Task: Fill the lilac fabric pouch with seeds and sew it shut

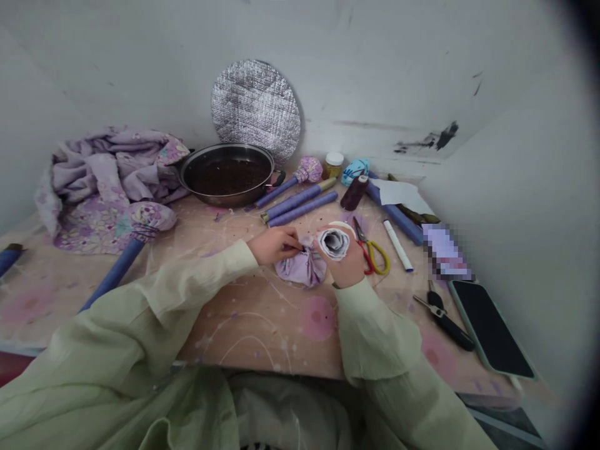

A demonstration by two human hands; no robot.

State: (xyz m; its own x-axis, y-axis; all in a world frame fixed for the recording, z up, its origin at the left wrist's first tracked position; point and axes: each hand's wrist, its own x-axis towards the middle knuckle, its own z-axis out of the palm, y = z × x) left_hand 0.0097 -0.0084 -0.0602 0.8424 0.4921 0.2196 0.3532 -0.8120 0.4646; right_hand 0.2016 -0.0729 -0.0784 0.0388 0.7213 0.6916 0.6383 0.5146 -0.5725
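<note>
Loose pale green sleeves [154, 325] fill the bottom of the frame, resting across a speckled, pink-blotched wooden tabletop [253, 325] that gives the forearms support. At upper left, a crumpled lilac floral cloth [110, 187] lies heaped against the wall, and a round quilted foil mat [255, 109] leans upright behind a wide steel pot [228, 178] holding something dark and grainy. Centre frame, the left hand [274, 245] has its fingers closed in a pinch on the gathered neck of a lilac floral bundle [300, 267], keeping the soft folds drawn tight; anything finer at the pinch is too small to tell. The right hand [344, 265] curls its fingers around a white rolled tube [334, 244], holding the spiral end up and in view just above the bundle. Upper right of the hands lie blue sticks [300, 205], a dark thread spool [354, 192], and yellow-handled scissors [374, 255]. At right sit a black-screened phone [490, 328], small pliers [443, 322], and a white marker [397, 245].
</note>
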